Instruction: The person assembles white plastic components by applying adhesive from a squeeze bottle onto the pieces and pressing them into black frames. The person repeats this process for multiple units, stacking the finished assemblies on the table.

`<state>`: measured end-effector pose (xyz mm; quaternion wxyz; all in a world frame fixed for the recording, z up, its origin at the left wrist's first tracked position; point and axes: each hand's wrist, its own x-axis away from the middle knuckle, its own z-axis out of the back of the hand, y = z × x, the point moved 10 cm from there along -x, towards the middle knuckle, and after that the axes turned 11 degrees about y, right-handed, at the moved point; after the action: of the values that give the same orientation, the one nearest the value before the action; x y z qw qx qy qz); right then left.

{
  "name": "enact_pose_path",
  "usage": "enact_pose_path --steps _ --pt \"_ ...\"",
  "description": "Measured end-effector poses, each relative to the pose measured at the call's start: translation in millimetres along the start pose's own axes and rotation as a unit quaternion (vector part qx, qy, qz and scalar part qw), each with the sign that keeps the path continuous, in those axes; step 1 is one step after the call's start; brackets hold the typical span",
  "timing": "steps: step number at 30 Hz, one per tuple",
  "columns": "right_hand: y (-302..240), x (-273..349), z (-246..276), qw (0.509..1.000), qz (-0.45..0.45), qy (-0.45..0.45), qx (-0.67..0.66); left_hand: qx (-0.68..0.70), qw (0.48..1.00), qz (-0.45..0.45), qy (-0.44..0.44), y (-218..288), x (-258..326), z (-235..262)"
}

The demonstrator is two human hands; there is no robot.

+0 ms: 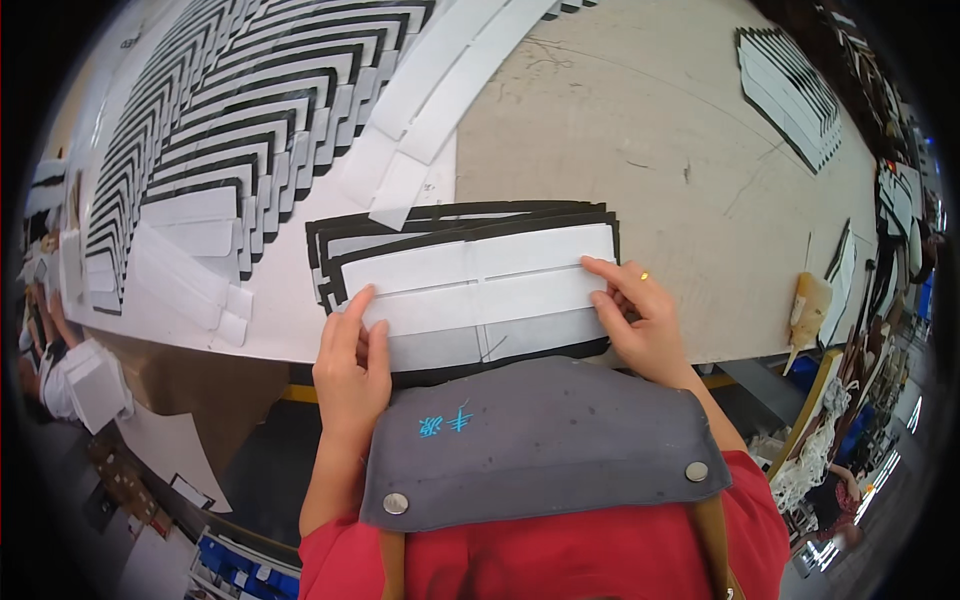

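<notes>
A white panel with black edging (420, 298) lies in front of me at the table's near edge, with a grey strip along its lower side. It rests over several similar black-edged pieces (385, 226) that stick out behind it. My left hand (350, 372) has its index finger and thumb on the panel's left end. At the opposite end, my right hand (642, 312) holds the panel with index finger and thumb on top; a ring is on one finger. The remaining fingers of both hands are partly hidden.
Overlapping rows of black-edged white pieces (240, 150) cover the table's left side. Long white strips (440, 100) lie behind the panel. A fanned stack (790, 100) sits far right, and a yellowish bottle (808, 310) near the right edge. Another person (70, 365) is at far left.
</notes>
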<state>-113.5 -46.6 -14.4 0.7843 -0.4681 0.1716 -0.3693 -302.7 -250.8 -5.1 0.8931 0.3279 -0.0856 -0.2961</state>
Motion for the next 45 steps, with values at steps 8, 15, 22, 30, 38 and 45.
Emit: enact_pose_path --steps 8,15,22,30,38,45 --pt "-2 -2 2 1.0 0.001 0.008 0.018 0.001 1.0 -0.01 0.004 4 0 0" --pt "-5 -2 0 0.998 0.005 0.0 0.064 0.002 1.0 -0.005 0.005 4 0 0" --pt "-55 -29 -9 0.963 0.221 0.062 0.142 -0.025 0.983 -0.182 0.019 38 -10 -3" --pt "-61 -58 -64 0.972 0.22 -0.033 0.078 0.004 0.947 -0.319 -0.027 85 3 -46" --pt "-62 -57 -68 0.962 0.262 -0.057 0.058 -0.001 0.939 -0.341 -0.035 85 7 -51" --pt "-63 -53 -67 0.955 0.291 -0.04 0.044 -0.005 0.936 -0.35 -0.026 86 8 -51"
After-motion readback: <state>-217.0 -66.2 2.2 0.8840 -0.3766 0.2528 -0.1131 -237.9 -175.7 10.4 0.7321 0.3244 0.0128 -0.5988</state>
